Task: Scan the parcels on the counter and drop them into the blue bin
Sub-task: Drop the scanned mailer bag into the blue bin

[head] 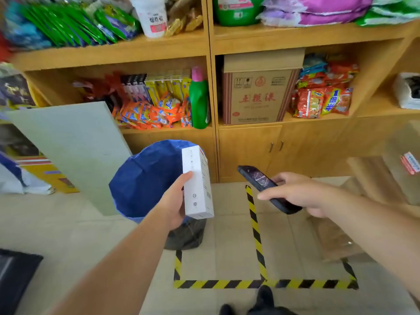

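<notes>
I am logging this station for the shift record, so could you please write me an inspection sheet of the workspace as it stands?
Surface: tiled floor with black-and-yellow hazard tape; the counter is not clearly in view.
Job's things: white box held upright at the blue bin; dark phone.
Clutter: grey board leaning by the bin.
Hands: left hand grips the white box; right hand holds the phone.
Cables: nothing seen.
Surroundings: wooden shelves stocked with packets, a green bottle and a cardboard carton.
</notes>
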{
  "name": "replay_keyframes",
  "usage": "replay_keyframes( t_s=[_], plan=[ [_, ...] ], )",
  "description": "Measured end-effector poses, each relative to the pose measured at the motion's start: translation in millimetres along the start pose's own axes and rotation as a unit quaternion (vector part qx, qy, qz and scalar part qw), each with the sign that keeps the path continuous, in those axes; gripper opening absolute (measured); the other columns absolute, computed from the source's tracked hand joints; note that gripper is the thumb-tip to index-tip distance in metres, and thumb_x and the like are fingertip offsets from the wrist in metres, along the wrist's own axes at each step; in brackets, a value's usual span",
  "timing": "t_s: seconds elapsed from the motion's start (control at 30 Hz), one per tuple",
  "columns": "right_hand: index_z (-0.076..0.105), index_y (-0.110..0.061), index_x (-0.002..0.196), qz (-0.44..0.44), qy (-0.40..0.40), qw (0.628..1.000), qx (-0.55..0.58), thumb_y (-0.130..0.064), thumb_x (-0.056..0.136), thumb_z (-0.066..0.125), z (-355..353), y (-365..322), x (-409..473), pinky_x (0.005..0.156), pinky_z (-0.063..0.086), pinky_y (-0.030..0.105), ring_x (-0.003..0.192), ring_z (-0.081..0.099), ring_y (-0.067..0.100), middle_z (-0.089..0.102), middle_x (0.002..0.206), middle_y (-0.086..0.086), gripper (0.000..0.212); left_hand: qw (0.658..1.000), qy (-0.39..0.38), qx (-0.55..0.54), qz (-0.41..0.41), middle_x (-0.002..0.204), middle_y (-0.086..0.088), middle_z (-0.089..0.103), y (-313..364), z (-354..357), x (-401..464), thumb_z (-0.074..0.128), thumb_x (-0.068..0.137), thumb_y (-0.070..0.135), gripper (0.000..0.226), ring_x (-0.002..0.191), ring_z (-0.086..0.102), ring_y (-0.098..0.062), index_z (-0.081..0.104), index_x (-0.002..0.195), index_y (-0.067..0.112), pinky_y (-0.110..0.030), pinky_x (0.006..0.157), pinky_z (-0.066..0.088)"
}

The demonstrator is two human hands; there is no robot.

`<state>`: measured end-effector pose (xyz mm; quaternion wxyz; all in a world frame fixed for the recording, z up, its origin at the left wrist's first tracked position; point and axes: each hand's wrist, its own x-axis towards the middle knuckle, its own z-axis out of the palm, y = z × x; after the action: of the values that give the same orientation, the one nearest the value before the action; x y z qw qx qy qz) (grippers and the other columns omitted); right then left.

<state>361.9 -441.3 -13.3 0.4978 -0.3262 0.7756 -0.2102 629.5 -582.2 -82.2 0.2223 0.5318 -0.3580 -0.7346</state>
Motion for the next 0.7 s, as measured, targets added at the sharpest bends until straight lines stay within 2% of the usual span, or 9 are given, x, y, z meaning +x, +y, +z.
replay_keyframes(
  t_s=[0.1, 0.23, 0.33, 0.47, 0.53, 0.6, 0.7],
  plan=[
    [0.062, -0.026, 0.119, -0.012, -0.022, 1.000, -0.014, -0.056, 0.060, 0.094, 13, -26, 30, 0.106, 0.049, 0.044, 0.114, 0.061, 0.020, 0.066, 0.119, -0.004, 0.073, 0.998, 0.049, -0.033, -0.005, 0.122, -0.011, 0.076, 9, -23, 9, 0.072, 0.090, 0.053, 0.049, 0.110, 0.075, -0.032, 0.062, 0.134, 0.032, -0.052, 0.096, 0.059],
    [0.059, -0.031, 0.103, -0.033, -0.054, 0.998, -0.030, -0.049, 0.069, 0.093, 22, -59, 74, 0.107, 0.049, 0.044, 0.110, 0.061, 0.019, 0.065, 0.116, -0.003, 0.052, 0.992, 0.115, -0.049, -0.009, 0.114, -0.011, 0.078, 24, -42, 24, 0.075, 0.089, 0.054, 0.046, 0.106, 0.075, -0.033, 0.064, 0.127, 0.030, -0.051, 0.092, 0.060],
    [0.060, -0.030, 0.104, -0.045, -0.073, 0.995, -0.044, -0.049, 0.068, 0.093, 21, -89, 110, 0.107, 0.050, 0.047, 0.108, 0.063, 0.021, 0.068, 0.115, 0.000, 0.053, 0.985, 0.161, -0.052, -0.011, 0.104, -0.010, 0.080, 46, -49, 39, 0.075, 0.090, 0.053, 0.041, 0.102, 0.074, -0.033, 0.066, 0.120, 0.025, -0.045, 0.081, 0.059],
    [0.062, -0.025, 0.110, -0.057, -0.086, 0.993, -0.060, -0.051, 0.065, 0.094, 18, -125, 156, 0.106, 0.051, 0.049, 0.109, 0.065, 0.023, 0.069, 0.114, 0.001, 0.061, 0.977, 0.209, -0.044, -0.014, 0.089, -0.008, 0.082, 75, -56, 63, 0.073, 0.092, 0.054, 0.041, 0.096, 0.075, -0.034, 0.070, 0.114, 0.020, -0.044, 0.077, 0.059],
    [0.063, -0.023, 0.113, -0.059, -0.093, 0.992, -0.068, -0.051, 0.065, 0.094, 18, -139, 178, 0.107, 0.051, 0.048, 0.109, 0.064, 0.023, 0.069, 0.114, 0.001, 0.063, 0.972, 0.228, -0.043, -0.017, 0.088, -0.007, 0.082, 84, -61, 75, 0.071, 0.094, 0.054, 0.040, 0.095, 0.076, -0.034, 0.070, 0.114, 0.019, -0.042, 0.074, 0.059],
    [0.061, -0.023, 0.108, -0.061, -0.104, 0.990, -0.070, -0.049, 0.068, 0.093, 20, -153, 197, 0.104, 0.051, 0.043, 0.106, 0.062, 0.020, 0.066, 0.112, -0.001, 0.057, 0.968, 0.247, -0.039, -0.024, 0.090, -0.006, 0.082, 89, -65, 87, 0.069, 0.095, 0.056, 0.041, 0.096, 0.076, -0.033, 0.070, 0.114, 0.020, -0.043, 0.077, 0.060],
    [0.055, -0.028, 0.097, -0.067, -0.112, 0.989, -0.063, -0.046, 0.074, 0.091, 27, -167, 217, 0.090, 0.050, 0.038, 0.095, 0.058, 0.013, 0.062, 0.105, -0.006, 0.047, 0.963, 0.266, -0.029, -0.046, 0.087, -0.005, 0.082, 95, -70, 106, 0.068, 0.094, 0.059, 0.040, 0.096, 0.076, -0.032, 0.070, 0.110, 0.023, -0.046, 0.088, 0.061]
  ],
)
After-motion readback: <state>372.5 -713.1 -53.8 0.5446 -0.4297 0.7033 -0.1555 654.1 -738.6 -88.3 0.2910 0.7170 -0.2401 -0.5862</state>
